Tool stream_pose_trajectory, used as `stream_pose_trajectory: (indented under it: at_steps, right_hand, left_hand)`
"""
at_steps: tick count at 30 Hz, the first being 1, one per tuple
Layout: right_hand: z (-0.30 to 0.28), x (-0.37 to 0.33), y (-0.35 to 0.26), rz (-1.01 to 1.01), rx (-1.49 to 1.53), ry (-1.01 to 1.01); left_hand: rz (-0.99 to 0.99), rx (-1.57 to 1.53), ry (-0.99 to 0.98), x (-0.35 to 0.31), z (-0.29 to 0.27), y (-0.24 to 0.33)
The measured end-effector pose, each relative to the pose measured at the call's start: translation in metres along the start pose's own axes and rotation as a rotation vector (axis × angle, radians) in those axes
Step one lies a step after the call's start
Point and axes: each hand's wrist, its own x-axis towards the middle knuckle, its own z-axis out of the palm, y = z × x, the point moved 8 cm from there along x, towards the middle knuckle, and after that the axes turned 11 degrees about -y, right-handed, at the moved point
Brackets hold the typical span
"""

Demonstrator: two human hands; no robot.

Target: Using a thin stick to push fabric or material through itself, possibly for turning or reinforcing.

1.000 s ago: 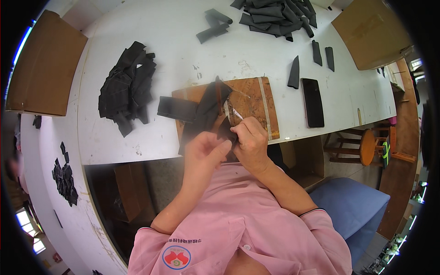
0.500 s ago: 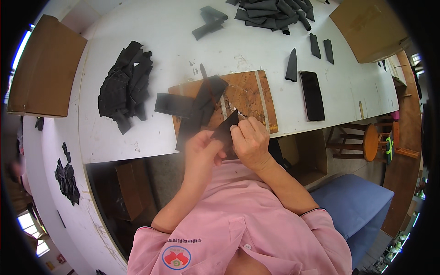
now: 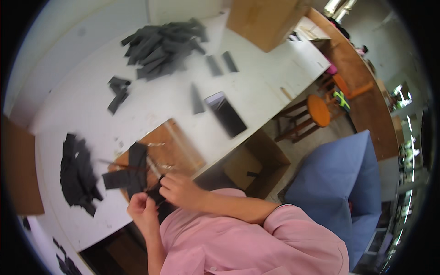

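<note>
My left hand (image 3: 143,211) and my right hand (image 3: 181,190) are close together at the table's near edge. Both pinch a small black fabric piece (image 3: 156,193), largely covered by the fingers. Just beyond them lies a wooden board (image 3: 178,142) with pale strips across it. Dark flat fabric pieces (image 3: 137,158) are crossed on the board. A thin brown pointed stick or blade (image 3: 113,163) rests across them, its kind unclear. Motion blurs the picture somewhat.
Black fabric pieces are heaped at the left (image 3: 77,174) and at the back (image 3: 160,48). A phone (image 3: 226,114) lies right of the board. Cardboard boxes (image 3: 266,23) stand on the table. An open box (image 3: 247,165), a stool (image 3: 317,111) and a blue-covered object (image 3: 330,183) are at right.
The view has swung to the right, so the table and both hands appear farther left. Both hands still hold the black fabric piece.
</note>
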Motion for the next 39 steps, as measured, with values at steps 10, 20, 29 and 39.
stream_pose_trajectory:
  at_steps: [10,20,29,39]
  right_hand:
    - [-0.026,0.003,0.016,0.231,0.582,0.189]
    - [-0.022,-0.006,0.030,0.323,0.304,0.295]
    - [0.049,-0.012,0.024,0.586,2.023,-0.112]
    - [0.052,-0.012,0.044,0.621,1.577,-0.115]
  left_hand:
    - [0.305,0.174,-0.035,-0.011,0.037,0.037]
    - [0.154,-0.155,-0.014,0.010,0.022,0.016]
    - [-0.125,-0.567,-0.267,0.014,0.026,-0.003]
    - [0.102,-0.372,-0.141,0.024,0.017,-0.013]
